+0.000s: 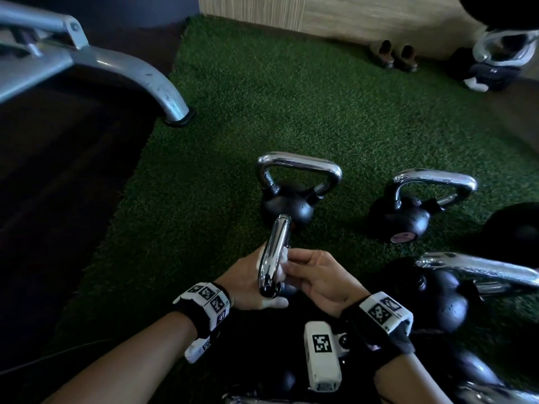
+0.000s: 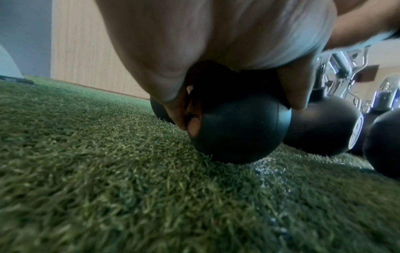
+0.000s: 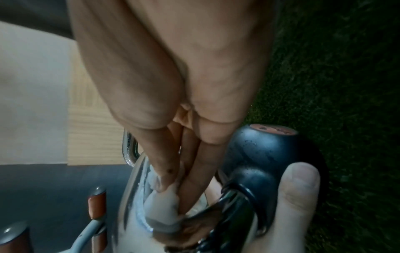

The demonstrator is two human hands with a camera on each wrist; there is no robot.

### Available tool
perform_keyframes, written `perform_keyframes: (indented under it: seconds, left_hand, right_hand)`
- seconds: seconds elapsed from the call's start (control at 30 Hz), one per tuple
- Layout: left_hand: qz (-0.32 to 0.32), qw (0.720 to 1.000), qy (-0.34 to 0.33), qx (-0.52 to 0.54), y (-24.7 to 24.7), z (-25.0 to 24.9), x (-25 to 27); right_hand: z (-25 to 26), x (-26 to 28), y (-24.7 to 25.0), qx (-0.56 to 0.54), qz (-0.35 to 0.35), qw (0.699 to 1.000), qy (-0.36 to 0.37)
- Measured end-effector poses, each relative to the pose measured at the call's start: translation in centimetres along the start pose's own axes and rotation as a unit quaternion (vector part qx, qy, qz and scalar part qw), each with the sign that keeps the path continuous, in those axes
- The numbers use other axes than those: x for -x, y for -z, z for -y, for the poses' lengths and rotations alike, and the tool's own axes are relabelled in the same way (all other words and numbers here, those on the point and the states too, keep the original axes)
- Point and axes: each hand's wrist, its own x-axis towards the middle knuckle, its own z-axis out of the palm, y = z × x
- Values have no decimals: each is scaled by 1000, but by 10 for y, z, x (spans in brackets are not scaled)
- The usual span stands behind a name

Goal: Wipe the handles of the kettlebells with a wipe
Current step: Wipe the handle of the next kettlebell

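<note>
A small black kettlebell (image 3: pixel 259 154) lies tilted on the green turf, its chrome handle (image 1: pixel 274 252) seen edge-on in the head view. My left hand (image 1: pixel 262 287) grips it where handle meets body, the thumb (image 3: pixel 298 188) lying on the black ball (image 2: pixel 238 133). My right hand (image 1: pixel 288 266) pinches a white wipe (image 3: pixel 162 212) and presses it against the inside of the handle (image 3: pixel 134 188). A second kettlebell (image 1: pixel 287 199) stands just beyond, a third (image 1: pixel 408 217) to the right, and a larger one (image 1: pixel 443 295) at my right.
The turf (image 1: pixel 262 97) runs back to a wooden wall (image 1: pixel 350 13). A grey metal bench leg (image 1: pixel 163 91) ends at the turf's left edge, with dark floor beyond. A pair of shoes (image 1: pixel 396 56) and a black-and-white bag (image 1: pixel 495 62) sit far right.
</note>
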Motion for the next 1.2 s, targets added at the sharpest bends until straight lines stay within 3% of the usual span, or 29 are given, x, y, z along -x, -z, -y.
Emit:
perform_keyframes:
  seconds: [0.17,0.43,0.63,0.77,0.9,1.1,1.2]
  left_hand:
    - [31,999,-10,-43,-6,6,1]
    - [-33,999,-3,31,-7,-4,6]
    - [-30,999,-16,39,-7,-4,4]
    - [-36,997,-35,57,-11,0,5]
    - [-57,995,-48,64,-11,-2,5]
    - [-35,996,-76,23,-17,3,1]
    - [-26,997,-64,32,-15,1,0]
  right_hand:
    - [-2,0,1,-17,9,1000,-22]
    - [-6,-14,4,-138,-70,986,54]
    - [-11,-6,-7,-58,-156,977,131]
    - [-9,-19,-12,133,-317,923,174]
    - [-10,-22,-15,266,-420,850,177]
    - [-1,-18,-17,346,-445,810,163]
    - [-1,-16,-13,371,-437,804,157]
